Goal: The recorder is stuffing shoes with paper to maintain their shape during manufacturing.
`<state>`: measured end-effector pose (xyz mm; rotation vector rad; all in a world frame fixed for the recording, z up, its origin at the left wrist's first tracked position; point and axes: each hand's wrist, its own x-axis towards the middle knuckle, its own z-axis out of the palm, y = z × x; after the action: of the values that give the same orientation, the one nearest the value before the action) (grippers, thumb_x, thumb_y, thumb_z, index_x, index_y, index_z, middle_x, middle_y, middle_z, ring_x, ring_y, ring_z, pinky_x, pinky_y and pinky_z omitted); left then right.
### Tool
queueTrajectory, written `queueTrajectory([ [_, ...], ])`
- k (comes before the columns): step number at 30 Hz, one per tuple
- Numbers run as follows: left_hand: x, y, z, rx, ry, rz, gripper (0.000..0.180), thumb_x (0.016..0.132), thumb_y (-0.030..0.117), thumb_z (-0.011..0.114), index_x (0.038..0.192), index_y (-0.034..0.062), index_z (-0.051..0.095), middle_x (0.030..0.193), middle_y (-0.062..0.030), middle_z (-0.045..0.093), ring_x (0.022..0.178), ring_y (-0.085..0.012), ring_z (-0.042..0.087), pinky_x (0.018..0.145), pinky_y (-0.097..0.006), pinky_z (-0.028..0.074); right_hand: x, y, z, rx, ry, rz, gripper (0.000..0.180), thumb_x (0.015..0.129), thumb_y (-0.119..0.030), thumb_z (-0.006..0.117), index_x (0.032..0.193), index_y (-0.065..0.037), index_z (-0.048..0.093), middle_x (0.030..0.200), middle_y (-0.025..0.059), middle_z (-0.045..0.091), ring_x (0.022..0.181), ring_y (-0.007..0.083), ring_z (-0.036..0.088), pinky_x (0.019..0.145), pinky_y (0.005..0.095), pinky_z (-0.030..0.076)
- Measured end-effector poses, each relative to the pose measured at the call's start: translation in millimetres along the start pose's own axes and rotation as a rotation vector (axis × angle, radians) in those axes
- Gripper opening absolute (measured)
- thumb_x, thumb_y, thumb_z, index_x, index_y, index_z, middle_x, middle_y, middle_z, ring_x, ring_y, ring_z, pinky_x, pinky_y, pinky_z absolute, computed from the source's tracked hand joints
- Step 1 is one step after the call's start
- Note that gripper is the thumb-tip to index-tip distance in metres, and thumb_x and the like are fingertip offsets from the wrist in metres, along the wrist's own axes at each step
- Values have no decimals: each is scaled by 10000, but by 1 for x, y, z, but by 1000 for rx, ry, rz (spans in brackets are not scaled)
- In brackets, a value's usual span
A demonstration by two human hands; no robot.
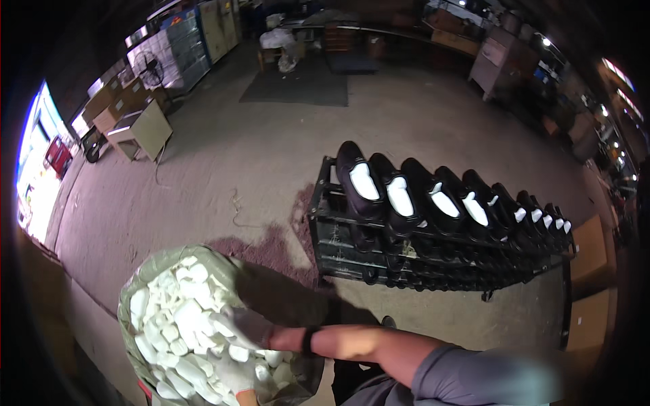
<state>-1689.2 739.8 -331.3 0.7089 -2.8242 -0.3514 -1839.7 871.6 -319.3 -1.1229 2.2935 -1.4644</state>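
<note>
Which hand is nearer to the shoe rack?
Right. The right hand is over the sack, left of the shoe rack; the left hand is lower in view, farther away.

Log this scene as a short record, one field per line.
Left hand: light glove, orange cuff, among the white pieces; grip unclear
Right hand: light glove, touching the pieces; grip unclear
Container: open greenish sack, holding the white pieces
Rack: dark, tiered, right of the sack
Shoes: black, white inside, lined along the rack's top
Background: dark mat on the floor

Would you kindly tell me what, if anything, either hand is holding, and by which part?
It cannot be told: the left hand and right hand are among white pieces.
</note>
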Motion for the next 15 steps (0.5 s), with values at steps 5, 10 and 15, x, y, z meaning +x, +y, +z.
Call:
queueTrajectory([
  [5, 13, 96, -13, -331, 6, 334, 658, 669, 264, 1000, 1271, 94, 795, 1654, -306, 503, 1407, -540, 613, 1116, -603, 569, -97, -36, -141, 573, 503, 167, 687, 957, -97, 847, 1573, -54, 547, 1331, 178, 669, 1185, 305, 698, 1053, 420, 590],
  [10, -84, 256, -17, -661, -242, 738, 675, 638, 267, 1012, 1255, 105, 793, 1670, -300, 475, 1427, -580, 582, 1140, -622, 562, -254, -34, -281, 632, 729, 296, 706, 928, -67, 840, 1580, -19, 574, 1479, 118, 675, 1321, 223, 666, 1153, 386, 566],
  [15, -148, 434, -39, -748, -393, 986, 697, 606, 285, 1010, 1256, 156, 791, 1665, -333, 472, 1407, -528, 630, 1077, -559, 628, -417, -67, -411, 528, 1105, 301, 632, 999, -293, 831, 1509, -28, 567, 1408, 98, 669, 1322, 207, 654, 1154, 400, 545],
])
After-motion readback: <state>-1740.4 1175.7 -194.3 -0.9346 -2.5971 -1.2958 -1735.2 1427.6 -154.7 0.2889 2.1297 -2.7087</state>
